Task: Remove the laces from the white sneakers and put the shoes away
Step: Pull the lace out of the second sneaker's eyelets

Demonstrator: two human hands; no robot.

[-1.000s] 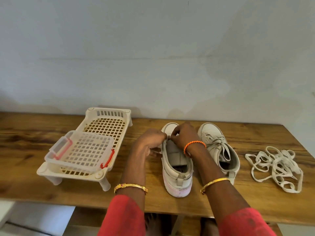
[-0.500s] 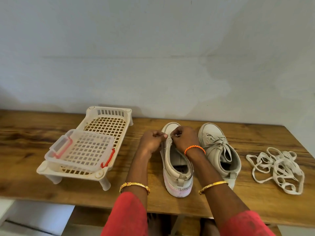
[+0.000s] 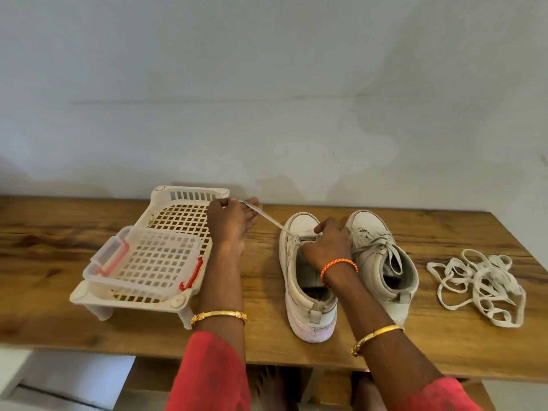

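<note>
Head view: left hand [image 3: 228,221] raised over the back half of the bench [image 3: 44,256], forearm stretched forward, fingers [image 3: 221,203] pinching the end of a lace [image 3: 267,218] drawn taut in a slanting line down to the front eyelets of the near sneaker [image 3: 299,280]. Right hand [image 3: 329,247] pressed onto that sneaker's open tongue area, wrist bent down, fingers curled over the upper and gripping it. Near sneaker standing mid-bench, heel close to the front edge, toe toward the back edge. Second sneaker [image 3: 382,262] just beside it toward the right end, laced. Loose pile of laces [image 3: 477,283] near the right edge. White rack [image 3: 166,215] toward the left end, clear basket [image 3: 148,262] resting on it.
</note>
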